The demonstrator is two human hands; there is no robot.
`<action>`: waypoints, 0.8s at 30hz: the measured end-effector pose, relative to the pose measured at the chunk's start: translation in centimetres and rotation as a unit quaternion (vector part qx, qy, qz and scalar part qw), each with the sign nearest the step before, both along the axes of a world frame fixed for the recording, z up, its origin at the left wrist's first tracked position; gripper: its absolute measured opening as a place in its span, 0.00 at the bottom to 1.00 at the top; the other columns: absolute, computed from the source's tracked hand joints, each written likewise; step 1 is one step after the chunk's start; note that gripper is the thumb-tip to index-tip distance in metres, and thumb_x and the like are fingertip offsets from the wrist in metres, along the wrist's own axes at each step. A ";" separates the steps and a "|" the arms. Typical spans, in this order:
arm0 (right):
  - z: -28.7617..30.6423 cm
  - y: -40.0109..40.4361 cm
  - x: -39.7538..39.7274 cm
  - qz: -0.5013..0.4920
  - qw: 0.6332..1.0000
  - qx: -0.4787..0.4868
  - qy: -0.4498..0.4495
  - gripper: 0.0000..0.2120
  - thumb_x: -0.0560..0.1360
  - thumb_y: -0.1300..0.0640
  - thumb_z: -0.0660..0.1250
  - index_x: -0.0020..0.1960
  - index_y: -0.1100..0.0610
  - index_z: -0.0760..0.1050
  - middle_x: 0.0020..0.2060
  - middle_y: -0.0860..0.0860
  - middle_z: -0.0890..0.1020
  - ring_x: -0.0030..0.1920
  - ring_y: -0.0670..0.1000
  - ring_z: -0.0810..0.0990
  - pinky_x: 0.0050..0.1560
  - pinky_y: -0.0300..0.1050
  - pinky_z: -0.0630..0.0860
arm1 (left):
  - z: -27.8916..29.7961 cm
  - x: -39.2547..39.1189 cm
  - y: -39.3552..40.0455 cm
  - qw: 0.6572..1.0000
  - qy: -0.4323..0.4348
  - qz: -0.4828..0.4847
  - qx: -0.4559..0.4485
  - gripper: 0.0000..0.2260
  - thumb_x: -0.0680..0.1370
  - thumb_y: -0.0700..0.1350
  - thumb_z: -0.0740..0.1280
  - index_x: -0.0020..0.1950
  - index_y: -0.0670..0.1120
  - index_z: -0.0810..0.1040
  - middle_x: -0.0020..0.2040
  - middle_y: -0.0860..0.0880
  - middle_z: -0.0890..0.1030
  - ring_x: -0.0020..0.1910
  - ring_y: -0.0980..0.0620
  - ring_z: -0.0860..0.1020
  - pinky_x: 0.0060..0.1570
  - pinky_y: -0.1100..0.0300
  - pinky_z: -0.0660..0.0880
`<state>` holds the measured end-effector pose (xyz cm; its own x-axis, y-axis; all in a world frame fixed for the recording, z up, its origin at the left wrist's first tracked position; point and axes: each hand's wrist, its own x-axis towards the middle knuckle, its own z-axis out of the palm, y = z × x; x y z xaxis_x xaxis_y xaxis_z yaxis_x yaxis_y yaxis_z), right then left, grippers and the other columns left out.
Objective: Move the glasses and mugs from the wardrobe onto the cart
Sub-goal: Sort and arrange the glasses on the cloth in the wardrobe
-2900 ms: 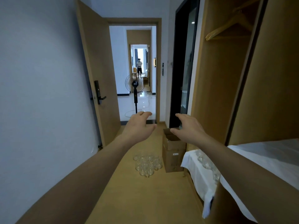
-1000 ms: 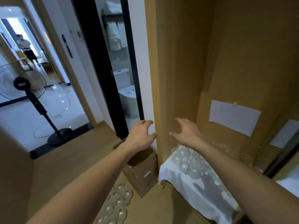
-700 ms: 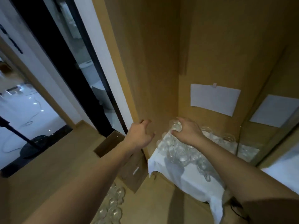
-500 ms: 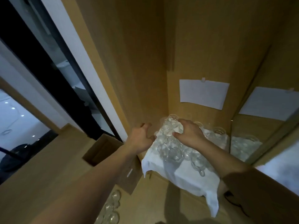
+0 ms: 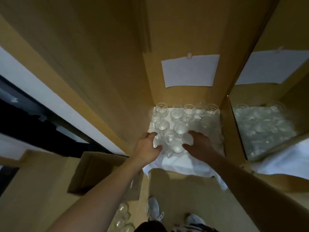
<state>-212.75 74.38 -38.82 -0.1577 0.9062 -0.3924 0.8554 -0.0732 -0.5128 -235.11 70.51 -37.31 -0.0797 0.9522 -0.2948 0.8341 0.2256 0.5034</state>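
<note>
Several clear stemmed glasses (image 5: 161, 109) and glass mugs stand packed together on a white cloth (image 5: 184, 165) on a low wardrobe shelf. A mug (image 5: 175, 148) with its handle to the front left sits at the front of the cluster. My left hand (image 5: 148, 147) is at the mug's left with fingers spread, its fingertips against a glass (image 5: 161, 128). On the mug's right, my right hand (image 5: 199, 144) is spread over the cloth, thumb pointing toward the mug. Neither hand grips anything. No cart is in view.
A mirror panel (image 5: 260, 129) on the right reflects the glassware. A paper sheet (image 5: 189, 71) is taped to the wardrobe's back wall. An open cardboard box (image 5: 93, 173) stands on the floor at the left, with more glasses (image 5: 123, 215) on the floor beside my shoes.
My view swung from the hallway to the wardrobe shelf. My right hand left the rear-left glasses, and both hands now flank the front mug.
</note>
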 end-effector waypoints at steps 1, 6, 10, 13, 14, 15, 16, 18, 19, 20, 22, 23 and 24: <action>-0.7 -0.5 -0.3 -0.014 1.000 -0.011 -0.002 0.35 0.77 0.45 0.70 0.78 0.55 0.63 0.73 0.55 0.72 0.72 0.57 0.71 0.71 0.48 0.66 | -0.8 -0.5 0.2 1.000 -0.009 -0.001 -0.002 0.28 0.78 0.52 0.71 0.76 0.48 0.69 0.74 0.45 0.71 0.70 0.45 0.71 0.67 0.57 0.68; -4.1 -3.7 -1.7 -0.091 0.994 -0.055 -0.011 0.34 0.77 0.46 0.71 0.78 0.55 0.63 0.72 0.55 0.73 0.71 0.56 0.72 0.70 0.49 0.69 | -5.2 -2.3 0.6 0.999 -0.031 -0.024 -0.012 0.28 0.77 0.52 0.71 0.76 0.48 0.69 0.73 0.46 0.71 0.71 0.45 0.71 0.68 0.56 0.68; -6.8 -5.3 -2.7 -0.114 0.988 -0.097 -0.024 0.34 0.78 0.46 0.70 0.79 0.55 0.62 0.73 0.56 0.72 0.72 0.57 0.71 0.70 0.50 0.69 | -8.1 -3.0 1.0 0.997 -0.045 -0.039 -0.045 0.31 0.77 0.50 0.72 0.78 0.46 0.67 0.75 0.44 0.70 0.72 0.44 0.70 0.70 0.55 0.67; -8.5 -5.0 -3.4 -0.122 0.985 -0.120 -0.018 0.33 0.77 0.48 0.71 0.78 0.56 0.64 0.72 0.57 0.73 0.71 0.58 0.72 0.69 0.51 0.70 | -9.8 -3.4 1.4 0.996 -0.060 -0.033 -0.065 0.33 0.77 0.48 0.73 0.79 0.45 0.66 0.75 0.44 0.69 0.72 0.45 0.70 0.70 0.56 0.68; -9.0 -4.6 -3.5 -0.123 0.984 -0.129 -0.016 0.33 0.77 0.48 0.71 0.77 0.56 0.64 0.72 0.57 0.73 0.71 0.58 0.72 0.69 0.50 0.70 | -10.3 -3.4 1.5 0.995 -0.066 -0.023 -0.072 0.33 0.76 0.48 0.73 0.79 0.45 0.66 0.75 0.44 0.69 0.72 0.45 0.70 0.69 0.54 0.69; -9.6 -4.2 -3.7 -0.127 0.983 -0.136 -0.012 0.33 0.77 0.48 0.71 0.77 0.57 0.65 0.71 0.57 0.74 0.70 0.58 0.72 0.69 0.50 0.69 | -10.8 -3.5 1.6 0.994 -0.071 -0.011 -0.077 0.33 0.76 0.48 0.74 0.78 0.45 0.66 0.75 0.45 0.70 0.70 0.45 0.72 0.67 0.51 0.72; -10.2 -3.7 -3.8 -0.131 0.981 -0.140 -0.007 0.33 0.77 0.48 0.72 0.77 0.57 0.65 0.70 0.57 0.74 0.69 0.58 0.73 0.69 0.49 0.69 | -11.5 -3.5 1.7 0.994 -0.077 0.001 -0.076 0.32 0.75 0.47 0.74 0.77 0.44 0.67 0.74 0.44 0.71 0.68 0.44 0.74 0.64 0.48 0.75; -11.7 -2.5 -3.9 -0.143 0.978 -0.150 0.004 0.32 0.77 0.49 0.72 0.76 0.57 0.66 0.69 0.58 0.75 0.66 0.57 0.75 0.67 0.48 0.70 | -12.8 -3.4 2.0 0.994 -0.074 0.018 -0.072 0.32 0.75 0.46 0.76 0.76 0.43 0.69 0.73 0.44 0.72 0.67 0.43 0.75 0.62 0.47 0.76; -12.4 -1.9 -3.9 -0.152 0.976 -0.156 0.011 0.32 0.77 0.49 0.72 0.76 0.58 0.66 0.69 0.58 0.75 0.66 0.57 0.76 0.67 0.48 0.69 | -13.6 -3.3 2.3 0.995 -0.065 0.021 -0.072 0.32 0.75 0.46 0.76 0.76 0.44 0.69 0.72 0.44 0.73 0.68 0.44 0.74 0.64 0.48 0.74; -13.3 -1.4 -3.9 -0.160 0.974 -0.161 0.018 0.32 0.77 0.49 0.73 0.76 0.58 0.66 0.69 0.59 0.75 0.68 0.57 0.75 0.68 0.48 0.69 | -14.4 -3.1 2.5 0.996 -0.058 0.021 -0.071 0.32 0.75 0.47 0.76 0.76 0.44 0.70 0.72 0.44 0.74 0.69 0.45 0.73 0.66 0.51 0.72; -15.1 -0.6 -4.1 -0.176 0.970 -0.165 0.029 0.32 0.77 0.49 0.73 0.76 0.59 0.66 0.70 0.59 0.75 0.70 0.58 0.73 0.68 0.48 0.68 | -15.9 -2.8 2.7 0.996 -0.050 0.026 -0.065 0.32 0.74 0.46 0.76 0.75 0.44 0.69 0.71 0.44 0.75 0.69 0.44 0.73 0.64 0.55 0.70; -16.1 -0.2 -4.2 -0.185 0.968 -0.168 0.034 0.33 0.77 0.49 0.73 0.76 0.59 0.66 0.70 0.59 0.75 0.70 0.57 0.73 0.68 0.47 0.68 | -16.6 -2.7 2.9 0.997 -0.045 0.027 -0.061 0.32 0.73 0.45 0.77 0.75 0.43 0.70 0.70 0.43 0.75 0.69 0.43 0.73 0.62 0.56 0.69; -17.1 0.2 -4.4 -0.194 0.965 -0.172 0.040 0.33 0.77 0.49 0.73 0.76 0.59 0.65 0.70 0.58 0.75 0.70 0.57 0.73 0.68 0.47 0.68 | -17.5 -2.6 3.1 0.997 -0.039 0.025 -0.058 0.33 0.72 0.44 0.78 0.75 0.43 0.70 0.69 0.43 0.75 0.68 0.43 0.74 0.61 0.56 0.69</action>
<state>-217.12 74.55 -55.97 0.1248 0.7207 -0.6819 0.6885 -0.5578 -0.4635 -237.68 73.58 -54.83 -0.0988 0.9070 -0.4094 0.7802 0.3260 0.5339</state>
